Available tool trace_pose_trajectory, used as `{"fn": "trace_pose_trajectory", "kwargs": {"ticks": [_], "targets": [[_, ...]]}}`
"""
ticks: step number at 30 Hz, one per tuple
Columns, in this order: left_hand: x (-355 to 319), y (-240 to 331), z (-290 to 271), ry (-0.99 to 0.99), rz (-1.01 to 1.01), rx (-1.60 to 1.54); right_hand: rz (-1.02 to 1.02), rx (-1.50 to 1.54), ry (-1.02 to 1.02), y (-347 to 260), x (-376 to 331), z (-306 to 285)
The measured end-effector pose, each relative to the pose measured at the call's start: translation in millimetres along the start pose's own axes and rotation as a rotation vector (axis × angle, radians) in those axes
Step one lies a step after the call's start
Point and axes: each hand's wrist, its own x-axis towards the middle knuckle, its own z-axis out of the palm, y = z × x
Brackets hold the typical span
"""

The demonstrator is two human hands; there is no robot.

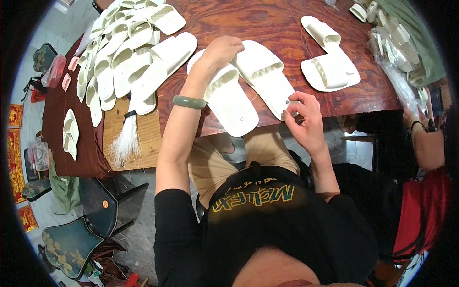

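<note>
White foam-like slippers: two lay slantwise by the hands, toes away leftward.
Left hand: fingers bent at toes; hold hidden.
Right hand: fingers curled by heel; hold unclear.

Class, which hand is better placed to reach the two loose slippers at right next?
Probably the right hand, nearer those loose slippers; the left hand is farther, at another slipper's toe.
</note>
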Motion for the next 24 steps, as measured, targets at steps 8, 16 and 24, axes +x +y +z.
{"fn": "trace_pose_trajectory", "kwargs": {"ticks": [8,16,24], "targets": [[-3,-5,2,-0.047,0.073,-0.163,-0.264,-0.234,0.119,17,62,29],[-1,-9,9,0.012,0.155,-0.369,-0.293,-0.443,0.082,27,85,45],[2,4,6,-0.075,0.073,-0.456,-0.225,-0.250,0.227,43,77,61]]}}
